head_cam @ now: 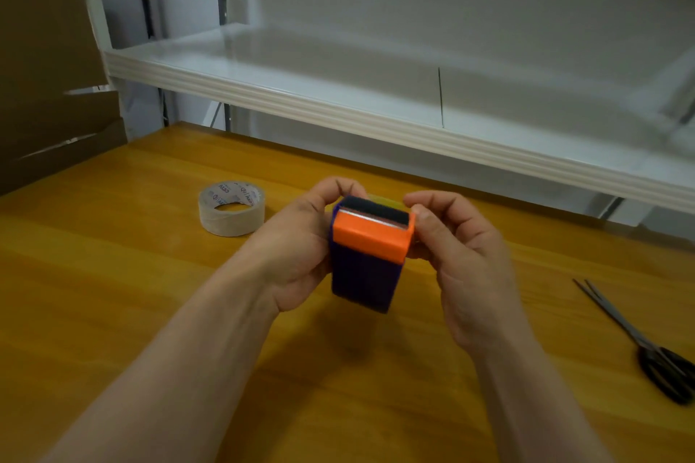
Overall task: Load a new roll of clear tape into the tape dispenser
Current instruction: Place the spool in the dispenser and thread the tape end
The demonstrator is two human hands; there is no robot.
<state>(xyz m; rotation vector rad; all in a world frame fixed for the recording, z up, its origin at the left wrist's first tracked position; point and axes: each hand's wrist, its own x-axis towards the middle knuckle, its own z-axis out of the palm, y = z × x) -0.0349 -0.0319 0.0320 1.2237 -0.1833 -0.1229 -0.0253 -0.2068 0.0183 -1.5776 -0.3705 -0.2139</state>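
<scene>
While both hands, left [301, 248] and right [457, 248], grip the dispenser [366, 256] above the tabletop [131, 293], opening it seems underway; next, fetch the tape [232, 209] beyond the left hand.

One head-worn view looks forward and down, close over the table [113, 312], hands [297, 248] near centre; a shelf [338, 113] spans the far side, cardboard [45, 86] far left.

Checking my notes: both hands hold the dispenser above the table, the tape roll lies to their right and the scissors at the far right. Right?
Not quite: the head view shows the tape roll left of the hands, not right. Both the left hand and right hand hold the dispenser; scissors lie far right.
</scene>
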